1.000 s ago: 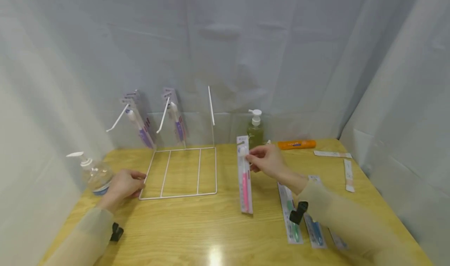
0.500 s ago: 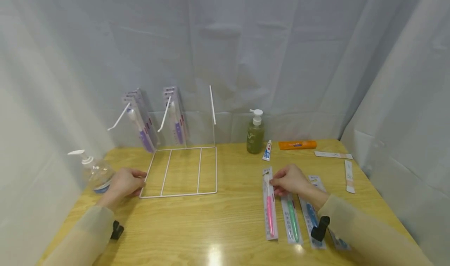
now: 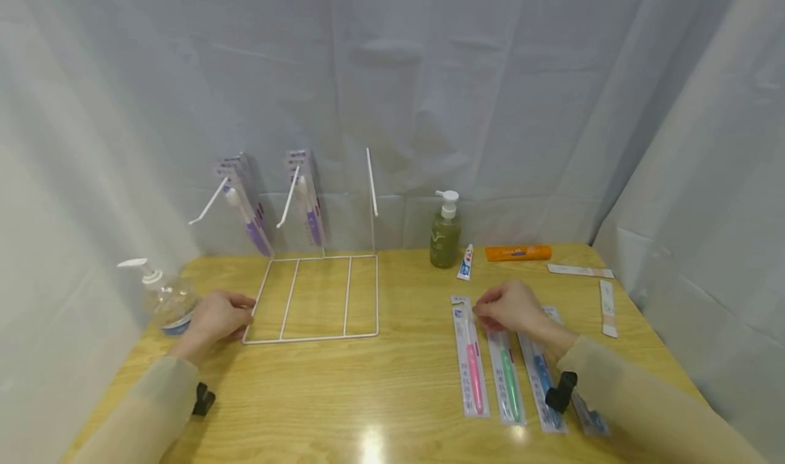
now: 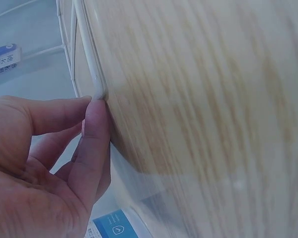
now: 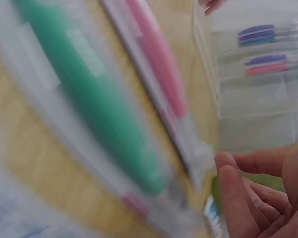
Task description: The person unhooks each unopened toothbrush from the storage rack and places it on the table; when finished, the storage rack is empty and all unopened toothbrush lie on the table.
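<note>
My left hand [image 3: 216, 316] pinches the left side bar of a white wire display rack [image 3: 309, 340] between thumb and fingers; the left wrist view shows the grip at the frame's corner. Packaged toothbrushes with purple handles hang on the rack's left hook [image 3: 210, 200] and middle hook [image 3: 288, 198]. On the right, a packaged pink toothbrush [image 3: 473, 375] lies flat on the table. My right hand [image 3: 510, 307] hovers at its upper right edge, fingertips beside the pack with nothing between them. Alongside lie a packaged green toothbrush [image 3: 509, 382] and a packaged blue toothbrush [image 3: 544, 382], partly under the right forearm.
Another toothbrush pack [image 3: 590, 420] shows beneath the right sleeve. Behind stand a green pump bottle [image 3: 444, 239], a small toothpaste tube [image 3: 465, 264] and an orange tube [image 3: 518, 253]. Two slim white packets [image 3: 608, 307] lie far right. A clear pump bottle [image 3: 168, 304] stands beside my left hand.
My right hand has carried the pink toothbrush pack rightward and down onto the table beside the green one, then let it go. The left hand has stayed on the rack.
</note>
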The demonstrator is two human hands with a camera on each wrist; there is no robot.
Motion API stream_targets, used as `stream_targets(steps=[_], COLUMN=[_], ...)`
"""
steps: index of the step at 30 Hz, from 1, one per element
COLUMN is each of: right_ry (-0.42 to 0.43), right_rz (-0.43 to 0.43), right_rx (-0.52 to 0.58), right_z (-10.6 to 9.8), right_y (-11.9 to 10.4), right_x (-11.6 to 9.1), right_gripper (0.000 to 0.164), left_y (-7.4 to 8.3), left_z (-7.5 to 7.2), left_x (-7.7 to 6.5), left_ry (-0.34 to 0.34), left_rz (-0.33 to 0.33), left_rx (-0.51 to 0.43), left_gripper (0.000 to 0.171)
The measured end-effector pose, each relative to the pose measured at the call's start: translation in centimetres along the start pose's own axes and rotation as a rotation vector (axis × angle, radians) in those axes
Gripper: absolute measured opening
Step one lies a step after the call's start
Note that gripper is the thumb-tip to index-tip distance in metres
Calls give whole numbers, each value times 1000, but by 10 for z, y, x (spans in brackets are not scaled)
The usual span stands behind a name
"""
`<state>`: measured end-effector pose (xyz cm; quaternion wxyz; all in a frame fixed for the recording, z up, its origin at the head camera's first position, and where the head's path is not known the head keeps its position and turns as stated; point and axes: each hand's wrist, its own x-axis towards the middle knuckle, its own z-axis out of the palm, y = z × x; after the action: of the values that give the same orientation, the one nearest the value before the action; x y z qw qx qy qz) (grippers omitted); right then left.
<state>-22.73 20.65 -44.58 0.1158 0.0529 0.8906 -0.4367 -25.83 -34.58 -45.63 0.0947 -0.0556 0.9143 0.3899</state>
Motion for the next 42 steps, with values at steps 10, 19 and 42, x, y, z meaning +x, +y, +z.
stream_targets(steps=[10,19,42], right_ry=[-42,9,213], right_rz=[-463,-611,-606], right_rx=[125,259,380], right_z=[44,104,134], right_y=[-89,-207,-279], right_x=[26,72,101], right_gripper=[28,39,18], left_y=[-5,-9,0], left_z=[0,2,3], left_x=[3,8,3], left_ry=[-8,1,2], left_rz=[-5,8,6], left_rx=[3,6,0], left_gripper=[51,50,48])
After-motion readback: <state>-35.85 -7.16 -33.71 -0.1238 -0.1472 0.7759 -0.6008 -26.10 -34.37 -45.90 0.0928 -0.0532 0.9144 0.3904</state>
